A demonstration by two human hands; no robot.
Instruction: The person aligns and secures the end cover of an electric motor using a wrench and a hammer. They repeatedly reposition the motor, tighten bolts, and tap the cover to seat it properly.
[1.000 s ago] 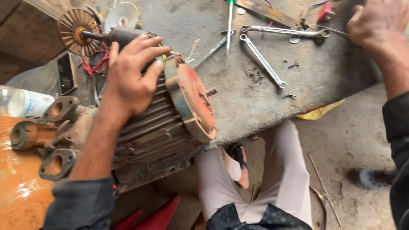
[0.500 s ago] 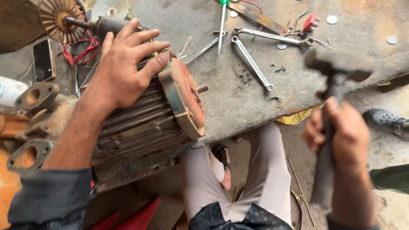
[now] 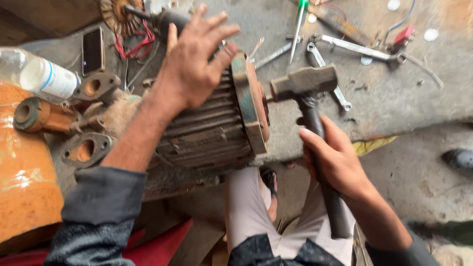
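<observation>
Grey bench (image 3: 394,108) edge carries motor (image 3: 217,128) under open left hand (image 3: 192,64); right hand (image 3: 335,157) grips hammer (image 3: 305,83) beside its flange.

The electric motor (image 3: 217,128) lies on its side at the edge of the grey workbench. Its body is dark and ribbed with cooling fins, dusty and worn. The round end plate faces to the right; it is rusty orange in the middle with a greenish rim.

The hammer (image 3: 308,98) has a blocky, dark metal head and a long black handle. The head is up and the handle runs down and a little to the right. One flat face of the head is just beside the end plate; whether it touches is unclear.
</observation>
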